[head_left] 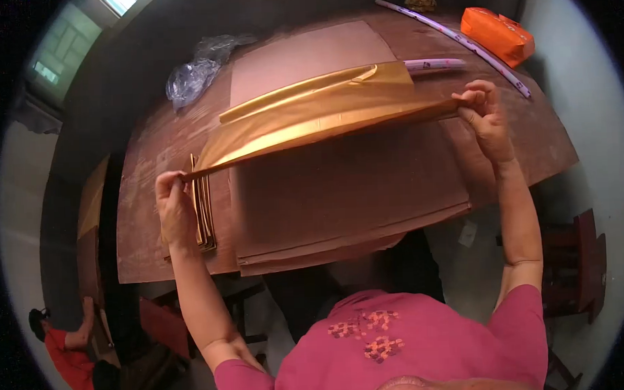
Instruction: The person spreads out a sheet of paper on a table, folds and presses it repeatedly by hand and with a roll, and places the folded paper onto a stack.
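Observation:
A wide gold sheet (309, 119) is stretched between my hands above a cardboard piece (339, 194) on the table. My left hand (175, 200) pinches its near left corner, and my right hand (484, 117) pinches the near right corner. The near edge is lifted and slants up to the right. Along the far side the sheet is rolled or folded over. Beside my left hand, a stack of folded gold pieces (203, 212) lies on the table, partly hidden by that hand.
The brown table (148, 228) holds crumpled clear plastic (194, 75) at the far left. At the far right are a patterned purple strip (458, 40) and an orange package (497, 36). A person in red (66, 351) is at the lower left. A dark chair (579, 268) stands right.

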### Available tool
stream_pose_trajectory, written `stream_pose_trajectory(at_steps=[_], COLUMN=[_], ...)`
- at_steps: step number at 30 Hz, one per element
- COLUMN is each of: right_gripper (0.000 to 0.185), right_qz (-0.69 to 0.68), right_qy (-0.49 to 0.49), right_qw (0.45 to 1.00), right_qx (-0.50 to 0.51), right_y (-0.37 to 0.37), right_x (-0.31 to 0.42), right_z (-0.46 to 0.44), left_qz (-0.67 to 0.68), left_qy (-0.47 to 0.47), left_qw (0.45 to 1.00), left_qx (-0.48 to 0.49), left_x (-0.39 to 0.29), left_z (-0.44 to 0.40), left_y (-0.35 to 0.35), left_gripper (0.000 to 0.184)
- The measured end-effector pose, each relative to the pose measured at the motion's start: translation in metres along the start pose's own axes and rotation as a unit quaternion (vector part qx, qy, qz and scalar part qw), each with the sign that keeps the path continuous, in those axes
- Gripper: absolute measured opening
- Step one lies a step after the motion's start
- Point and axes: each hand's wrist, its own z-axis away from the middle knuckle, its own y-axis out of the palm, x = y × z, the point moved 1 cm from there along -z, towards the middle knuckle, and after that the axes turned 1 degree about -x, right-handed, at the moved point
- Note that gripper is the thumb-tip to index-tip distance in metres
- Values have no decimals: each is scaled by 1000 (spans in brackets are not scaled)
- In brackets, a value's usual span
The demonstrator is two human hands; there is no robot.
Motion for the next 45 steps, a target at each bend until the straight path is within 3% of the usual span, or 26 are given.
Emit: stream_pose_trajectory(at_steps=[3,9,14,16,18,22,31,36,38,42,45], right_gripper=[40,38,38,39,39,39,35,36,36,36,38], right_qz=[19,24,88,67,50,76,112,106,119,137,101], right_qy=[71,175,164,187,211,191,166,174,164,156,180], right_qw=[997,984,980,978,974,974,975,975,975,975,975], right_qx=[16,33,65,64,60,99,91,86,90,84,79], right_y=[-2,-1,-5,-3,-4,-7,-11,-8,-8,-7,-7], right_x=[-5,-5,-8,-1,2,5,-1,-5,-5,-3,-1], right_z=[39,91,114,121,124,124,128,126,126,127,123], left_qz=[-10,-43,-81,-64,-146,-144,-156,-227,-194,-234,-214], left_qy=[-90,-108,-145,-164,-135,-165,-168,-153,-219,-152,-173], left_qw=[995,993,985,983,979,975,973,959,955,958,959], left_qx=[-41,-24,-45,-45,-50,-49,-41,-72,-44,-58,-70], left_x=[20,32,30,31,33,29,40,40,38,44,41], left_z=[43,97,131,143,153,161,153,129,121,118,120], left_y=[-9,-13,-9,-13,-13,-1,2,-9,-7,-8,-6], left_gripper=[7,6,5,5,5,7,8,7,7,6,6])
